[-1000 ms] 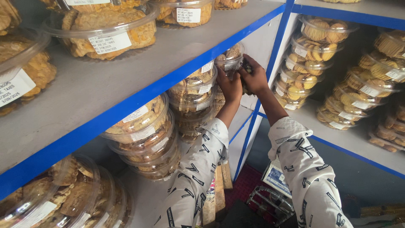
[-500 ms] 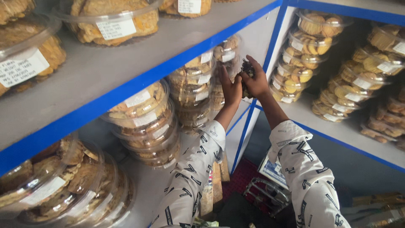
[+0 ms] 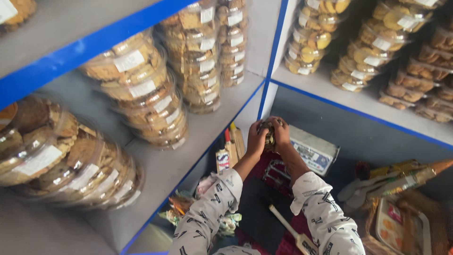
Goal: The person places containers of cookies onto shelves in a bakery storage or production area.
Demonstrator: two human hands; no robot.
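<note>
- Both hands meet in front of the blue upright post (image 3: 270, 61) where the two shelf units join, below the front edge of the shelves.
- The left hand (image 3: 256, 138) and the right hand (image 3: 281, 133) are cupped around a small clear container of biscuits (image 3: 269, 134); the fingers of each grip are curled shut on it, one from each side.
- Only a sliver of the container shows between the palms, so its shape is hard to make out.
- Both forearms wear white sleeves (image 3: 207, 212) with a dark scattered pattern.
- On the left-hand shelf (image 3: 188, 156), tall stacks of round clear tubs of biscuits (image 3: 146, 94) stand along the back, each with a white label; more stacks (image 3: 207, 52) stand towards the shelf's far corner by the post.
- Near the left edge, further tubs (image 3: 52, 160) lie tilted on their sides.
- The right-hand shelf (image 3: 339, 101) carries piles of similar packs of paler biscuits (image 3: 377, 52), running to the right edge.
- Just beyond the hands, lower down, sits a pale box-shaped device (image 3: 314, 151) with a printed panel.
- On the floor below are a red mat (image 3: 273, 179), a pale wooden stick (image 3: 288, 226) and some small upright packets (image 3: 229, 151) beside the left shelf's front edge.
- At the lower right, a long gold-wrapped pack (image 3: 406, 177) lies across a basket (image 3: 406, 222).
</note>
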